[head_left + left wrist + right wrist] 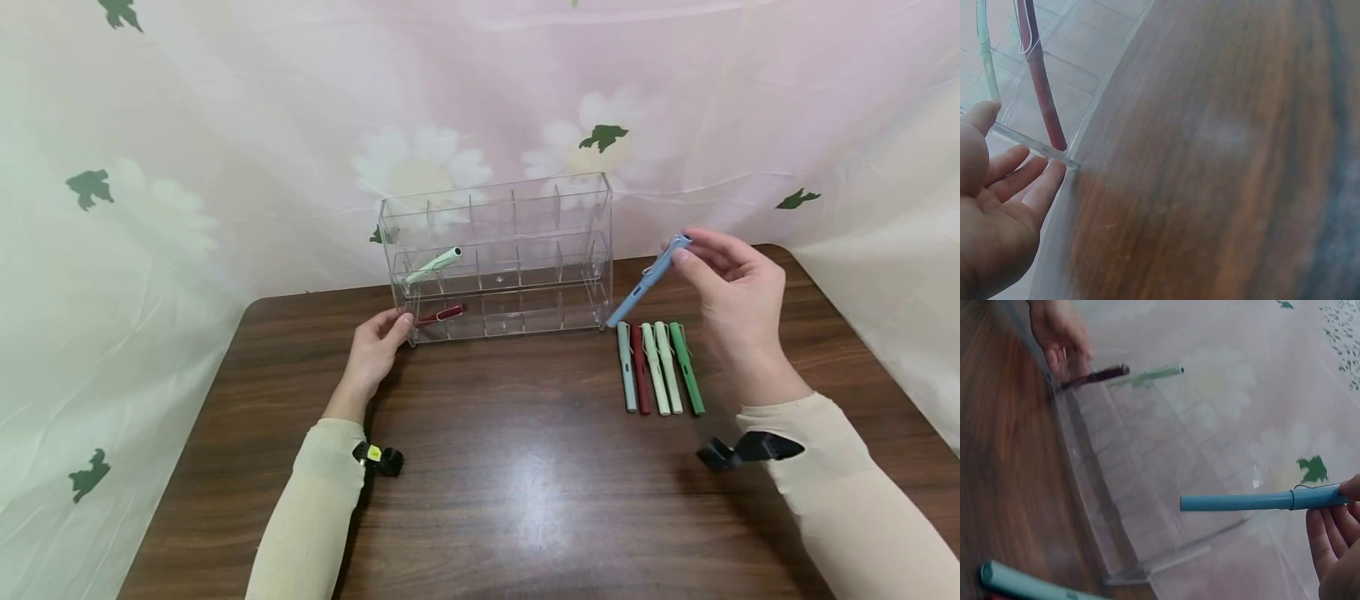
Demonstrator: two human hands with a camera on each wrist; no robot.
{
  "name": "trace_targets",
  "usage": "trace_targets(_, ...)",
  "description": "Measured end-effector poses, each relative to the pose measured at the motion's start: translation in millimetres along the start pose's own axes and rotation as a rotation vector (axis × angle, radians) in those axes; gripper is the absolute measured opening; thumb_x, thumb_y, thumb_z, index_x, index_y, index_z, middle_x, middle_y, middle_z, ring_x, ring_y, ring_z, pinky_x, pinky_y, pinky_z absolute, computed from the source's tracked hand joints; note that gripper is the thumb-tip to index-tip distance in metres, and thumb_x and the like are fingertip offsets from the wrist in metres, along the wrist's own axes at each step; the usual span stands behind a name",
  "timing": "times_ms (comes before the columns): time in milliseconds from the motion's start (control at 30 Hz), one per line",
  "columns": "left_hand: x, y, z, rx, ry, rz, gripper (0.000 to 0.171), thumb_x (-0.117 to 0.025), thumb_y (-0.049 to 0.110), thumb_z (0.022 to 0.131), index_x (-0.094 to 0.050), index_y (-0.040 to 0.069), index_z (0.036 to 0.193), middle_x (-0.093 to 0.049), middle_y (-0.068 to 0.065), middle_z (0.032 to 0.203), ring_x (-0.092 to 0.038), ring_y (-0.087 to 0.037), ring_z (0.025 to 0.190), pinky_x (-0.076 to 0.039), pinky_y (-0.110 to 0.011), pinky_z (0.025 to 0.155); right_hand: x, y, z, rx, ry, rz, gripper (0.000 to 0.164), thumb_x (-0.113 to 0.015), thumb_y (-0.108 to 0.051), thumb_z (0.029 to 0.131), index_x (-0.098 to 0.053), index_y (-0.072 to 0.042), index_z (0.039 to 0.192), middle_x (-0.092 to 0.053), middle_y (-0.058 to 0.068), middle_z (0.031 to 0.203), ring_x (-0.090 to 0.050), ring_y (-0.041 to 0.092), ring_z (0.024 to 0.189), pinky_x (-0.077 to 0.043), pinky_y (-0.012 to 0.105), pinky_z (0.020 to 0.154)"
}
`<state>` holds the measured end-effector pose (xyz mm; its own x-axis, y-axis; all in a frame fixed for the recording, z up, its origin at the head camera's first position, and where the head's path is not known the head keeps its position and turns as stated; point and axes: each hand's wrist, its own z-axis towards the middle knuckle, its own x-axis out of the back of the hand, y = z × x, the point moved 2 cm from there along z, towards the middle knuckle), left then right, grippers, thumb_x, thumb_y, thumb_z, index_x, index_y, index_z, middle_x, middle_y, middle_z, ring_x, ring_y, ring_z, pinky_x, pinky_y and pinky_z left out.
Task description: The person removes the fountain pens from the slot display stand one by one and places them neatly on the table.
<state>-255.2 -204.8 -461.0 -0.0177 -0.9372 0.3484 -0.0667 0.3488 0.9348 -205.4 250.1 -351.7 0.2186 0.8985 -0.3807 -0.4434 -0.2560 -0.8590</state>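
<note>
Watching remotely, I see the right hand (738,308) pinch the blue pen (645,283), slanted near-left, beside the right end of the rack (522,322), while the left hand (375,350) grips its left end.

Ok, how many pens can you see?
8: blue pen in the right hand, mint pen and dark red pen in the clear rack, five pens on the table.
</note>
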Motion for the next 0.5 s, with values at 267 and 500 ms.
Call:
trace_targets(267,-0.4,0.8,0.1,0.007,0.002,0.004,0.055,-0.061,0.037,0.112,-0.057,-0.001,0.152,-0.063,-0.024,0.148,-0.062,-0.036,0.136,-0.05,-0.052,0.118,29,4,-2,-0.051,0.031,0.002,0.035,-0.082,0.008,0.089,-0.073,0.016,0.123,-0.084,0.011,0.099,-0.082,0.017,0.087,-0.066,0.026,0.082)
trace_targets(500,-1.1,1.8,-0.9,0.009,-0.004,-0.005,0.055,-0.061,0.036,0.112,-0.056,-0.001,0.153,-0.062,-0.025,0.149,-0.062,-0.037,0.138,-0.05,-0.052,0.12,55,7,-2,-0.114,0.044,-0.058,0.035,-0.083,0.005,0.09,-0.076,0.01,0.124,-0.084,0.006,0.101,-0.082,0.014,0.085,-0.065,0.024,0.083)
